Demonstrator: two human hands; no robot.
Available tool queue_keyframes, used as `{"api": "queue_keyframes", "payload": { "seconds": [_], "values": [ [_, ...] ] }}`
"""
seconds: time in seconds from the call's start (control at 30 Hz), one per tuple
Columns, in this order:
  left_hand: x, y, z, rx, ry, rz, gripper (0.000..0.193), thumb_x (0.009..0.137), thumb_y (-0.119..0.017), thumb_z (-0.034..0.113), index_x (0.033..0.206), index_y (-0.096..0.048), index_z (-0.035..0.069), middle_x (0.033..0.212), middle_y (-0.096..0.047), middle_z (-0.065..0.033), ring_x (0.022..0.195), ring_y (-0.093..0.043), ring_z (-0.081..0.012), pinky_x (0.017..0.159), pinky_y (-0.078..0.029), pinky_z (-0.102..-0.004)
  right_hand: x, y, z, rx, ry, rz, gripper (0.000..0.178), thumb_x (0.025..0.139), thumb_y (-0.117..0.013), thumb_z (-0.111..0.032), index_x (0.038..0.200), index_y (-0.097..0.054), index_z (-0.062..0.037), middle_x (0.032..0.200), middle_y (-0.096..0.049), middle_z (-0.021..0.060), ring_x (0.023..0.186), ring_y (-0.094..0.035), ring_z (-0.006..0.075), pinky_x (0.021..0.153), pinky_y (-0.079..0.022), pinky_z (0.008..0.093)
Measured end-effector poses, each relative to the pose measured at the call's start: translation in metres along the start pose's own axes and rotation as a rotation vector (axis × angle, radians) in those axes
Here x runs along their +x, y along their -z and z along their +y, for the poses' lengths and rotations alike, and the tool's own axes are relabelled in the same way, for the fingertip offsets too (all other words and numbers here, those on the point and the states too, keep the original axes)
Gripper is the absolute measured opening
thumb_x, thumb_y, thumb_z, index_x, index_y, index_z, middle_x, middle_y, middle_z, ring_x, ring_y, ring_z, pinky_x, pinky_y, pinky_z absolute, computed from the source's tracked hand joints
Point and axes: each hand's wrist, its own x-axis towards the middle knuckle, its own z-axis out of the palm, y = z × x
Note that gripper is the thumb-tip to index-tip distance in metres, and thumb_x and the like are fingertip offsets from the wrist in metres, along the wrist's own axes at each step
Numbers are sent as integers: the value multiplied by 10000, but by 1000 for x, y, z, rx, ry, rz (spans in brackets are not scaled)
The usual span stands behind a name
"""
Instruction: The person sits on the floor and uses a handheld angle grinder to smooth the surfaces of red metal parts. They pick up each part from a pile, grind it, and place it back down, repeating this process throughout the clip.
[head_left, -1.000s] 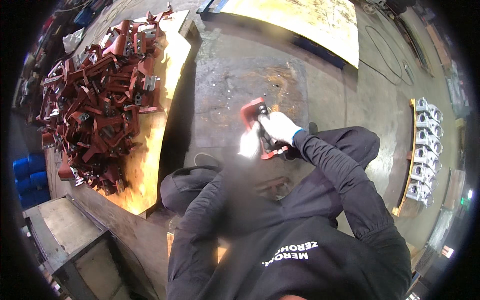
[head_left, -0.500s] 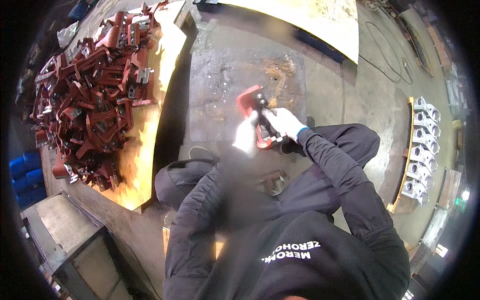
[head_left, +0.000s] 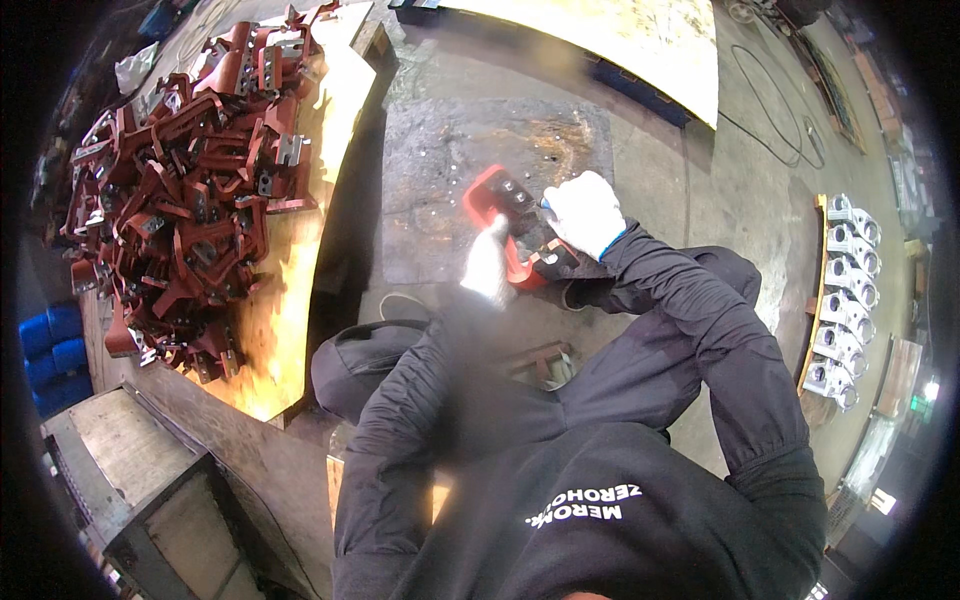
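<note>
My left hand (head_left: 487, 262), in a white glove, is closed around the side of a red metal bracket (head_left: 484, 194) held up in front of my knees. The bracket has a dark bare face with bolt holes, and its lower end curves to the right. Against its right side is my gloved right hand (head_left: 588, 212), fingers curled. A small dark-blue tip shows by those fingers, but what they hold is hidden.
A big heap of similar red brackets (head_left: 190, 190) covers a wooden board (head_left: 325, 130) at left. Below my hands lies a stained metal plate (head_left: 420, 150). Several silver castings (head_left: 845, 290) line a yellow-edged rack at right. A cable (head_left: 770, 150) curls on the far-right floor.
My right hand has moved slightly up and right, from lying over the bracket to its right side. The bracket has tilted so more of its dark face shows. My left hand keeps its grip.
</note>
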Motion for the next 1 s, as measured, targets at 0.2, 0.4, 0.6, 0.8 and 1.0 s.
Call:
{"api": "queue_keyframes", "payload": {
  "seconds": [0.2, 0.4, 0.6, 0.8, 1.0],
  "values": [
    [9, 23, -2, 70, -42, 35, 438, 1028, -372, 370, 1301, -441, 35, 1203, -574, -153, 1028, -615, -294, 899, -518, -461, 7, 5, -3, 96, -70, -121, 253, 817, -607, -323, 812, -626, -71, 681, -652, 140, 656, -657, 318, 615, -496, 443],
    [-19, -2, 21, -87, 119, -44, 498, 1026, -347, 418, 1344, -374, 35, 1207, -568, -174, 1043, -612, -323, 925, -500, -490, -2, -15, -34, 332, -319, -307, 409, 903, -503, -449, 894, -629, -60, 802, -672, 178, 759, -665, 354, 676, -514, 443],
    [0, 34, 5, 84, 93, -84, 469, 1025, -351, 414, 1268, -448, 24, 1159, -597, -145, 1021, -629, -283, 880, -529, -463, -10, -53, -32, 533, -24, -195, 426, 937, -465, -397, 873, -631, -10, 716, -649, 169, 710, -652, 353, 659, -500, 452],
    [-6, 10, -2, 36, 8, -71, 423, 1020, -370, 412, 1256, -475, 78, 1164, -591, -97, 1012, -622, -259, 779, -549, -441, 1, -30, -25, 888, -153, -172, 479, 961, -467, -399, 814, -651, 18, 589, -600, 129, 508, -591, 245, 528, -466, 371],
    [-12, 10, 4, 206, 8, -25, 475, 998, -423, 438, 1351, -417, 120, 1242, -534, -74, 1116, -546, -254, 781, -534, -437, -1, -8, -7, 922, -570, -423, 505, 947, -483, -414, 911, -657, 59, 752, -624, 216, 697, -606, 326, 637, -467, 415]
  ]
}}
